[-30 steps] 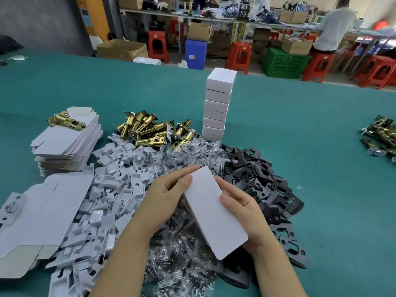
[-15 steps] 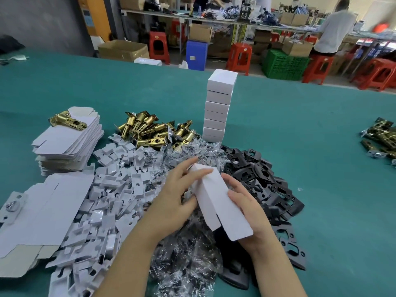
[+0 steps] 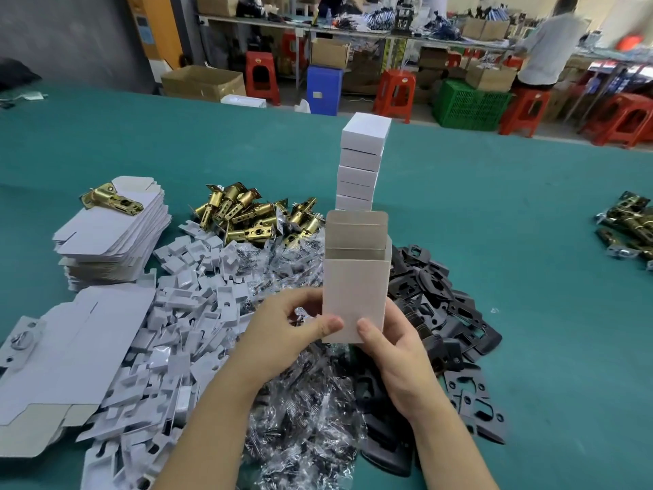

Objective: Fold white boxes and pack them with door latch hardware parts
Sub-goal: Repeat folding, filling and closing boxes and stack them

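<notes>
Both hands hold one white box point(image 3: 355, 291) upright over the parts, its top flap open and the brown inside showing. My left hand point(image 3: 282, 334) pinches the lower left corner, thumb on the front face. My right hand point(image 3: 392, 351) grips the lower right edge. A tall stack of closed white boxes point(image 3: 364, 160) rises just behind it. Brass latches point(image 3: 254, 217) lie in a heap to the left rear. Black plates point(image 3: 441, 313) spread to the right, clear screw bags point(image 3: 300, 419) lie under my wrists, and white plastic inserts point(image 3: 183, 313) lie to the left.
Flat box blanks point(image 3: 116, 238) are stacked at the left with one brass latch point(image 3: 111, 200) on top; more blanks point(image 3: 70, 351) lie nearer. A second latch pile point(image 3: 632, 224) sits at the right edge of the green table point(image 3: 530, 206). Stools, crates and a person stand beyond.
The box went from lying flat and slanted between my hands to opened out and standing upright, with its top flap raised. My hands slid down to its lower corners.
</notes>
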Motion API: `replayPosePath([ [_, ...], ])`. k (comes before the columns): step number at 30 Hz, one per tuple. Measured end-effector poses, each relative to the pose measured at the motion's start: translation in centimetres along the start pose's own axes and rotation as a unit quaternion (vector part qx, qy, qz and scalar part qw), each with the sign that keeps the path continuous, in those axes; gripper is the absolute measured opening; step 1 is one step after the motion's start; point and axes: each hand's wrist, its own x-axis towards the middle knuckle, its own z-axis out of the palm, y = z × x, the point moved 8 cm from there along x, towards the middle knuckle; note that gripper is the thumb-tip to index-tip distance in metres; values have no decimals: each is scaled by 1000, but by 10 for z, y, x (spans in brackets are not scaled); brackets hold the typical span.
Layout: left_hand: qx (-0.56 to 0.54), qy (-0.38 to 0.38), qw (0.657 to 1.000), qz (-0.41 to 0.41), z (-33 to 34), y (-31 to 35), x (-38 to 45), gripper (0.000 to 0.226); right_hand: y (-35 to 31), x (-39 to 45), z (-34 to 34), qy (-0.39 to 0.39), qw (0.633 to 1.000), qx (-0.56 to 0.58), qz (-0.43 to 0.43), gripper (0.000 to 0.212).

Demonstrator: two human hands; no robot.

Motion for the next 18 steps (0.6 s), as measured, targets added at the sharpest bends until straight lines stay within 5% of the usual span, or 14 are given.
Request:
replayPosePath([
  [6, 64, 13, 998, 0, -3, -4, 3, 41, -1, 1, 1, 13, 1000, 8, -5, 54],
  [15, 10, 28, 998, -46, -9, -7, 3, 29, 7, 6, -12, 73, 996, 50, 1, 46],
  [18, 80, 64, 993, -53, -16, -10, 8, 28, 10, 8, -14, 84, 994, 63, 7, 49],
])
